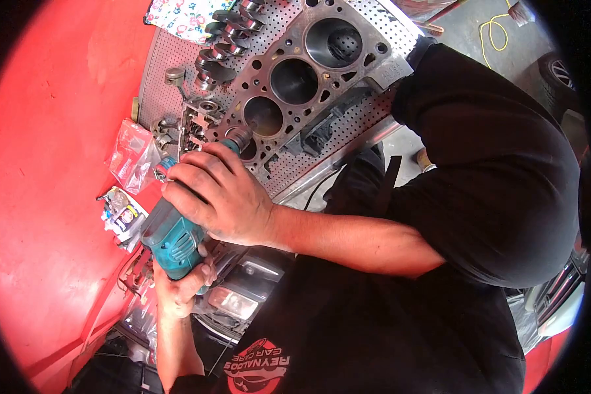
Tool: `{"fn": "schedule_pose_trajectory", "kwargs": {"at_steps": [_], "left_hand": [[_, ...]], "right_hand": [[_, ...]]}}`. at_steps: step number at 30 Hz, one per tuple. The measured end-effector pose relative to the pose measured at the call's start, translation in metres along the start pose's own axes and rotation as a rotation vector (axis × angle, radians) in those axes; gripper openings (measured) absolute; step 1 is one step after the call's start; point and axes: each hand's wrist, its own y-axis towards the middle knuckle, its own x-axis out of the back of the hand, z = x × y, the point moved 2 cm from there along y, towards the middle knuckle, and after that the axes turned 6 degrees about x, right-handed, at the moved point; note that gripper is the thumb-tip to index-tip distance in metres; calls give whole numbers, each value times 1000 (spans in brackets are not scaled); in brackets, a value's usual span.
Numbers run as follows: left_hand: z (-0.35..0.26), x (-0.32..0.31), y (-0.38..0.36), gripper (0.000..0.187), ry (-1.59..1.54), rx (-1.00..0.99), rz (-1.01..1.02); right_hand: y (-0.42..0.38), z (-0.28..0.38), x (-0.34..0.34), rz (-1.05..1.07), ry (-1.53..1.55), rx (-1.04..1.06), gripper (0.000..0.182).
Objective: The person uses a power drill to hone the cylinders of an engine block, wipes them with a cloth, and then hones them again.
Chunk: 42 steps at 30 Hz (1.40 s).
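Observation:
A teal power drill point(177, 241) is held between both hands, its metal chuck point(240, 137) pointing up and right. My right hand point(224, 195) wraps over the front of the drill body, fingers curled round it. My left hand point(180, 289) grips the drill's lower rear part. The chuck lies over the near end of a grey engine block point(294, 75), beside a cylinder bore point(263, 116) and partly covering the nearest bore. What is fitted in the chuck, and how far it reaches into the bore, I cannot make out.
The block lies on a perforated metal bench point(156, 77). Beside it are a crankshaft point(224, 44), a piston point(175, 76), small metal parts point(194, 125) and a flowered cloth point(189, 16). A plastic bag point(132, 157) rests by the red surface point(52, 164). A yellow cord point(496, 41) lies on the floor.

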Motion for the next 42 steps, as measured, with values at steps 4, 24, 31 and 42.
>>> {"fn": "schedule_pose_trajectory", "kwargs": {"at_steps": [4,24,31,42], "left_hand": [[3,0,6,31,12,17,14],[10,-13,43,26,54,-11,53],[14,-18,60,24,38,-16,100],[12,-19,85,15,172,-22,160]], "right_hand": [[-4,-6,-1,13,-8,-1,45],[-19,-35,-2,106,28,-108,74],[-24,-45,1,127,9,-146,77],[-37,-35,1,121,-15,4,77]]}}
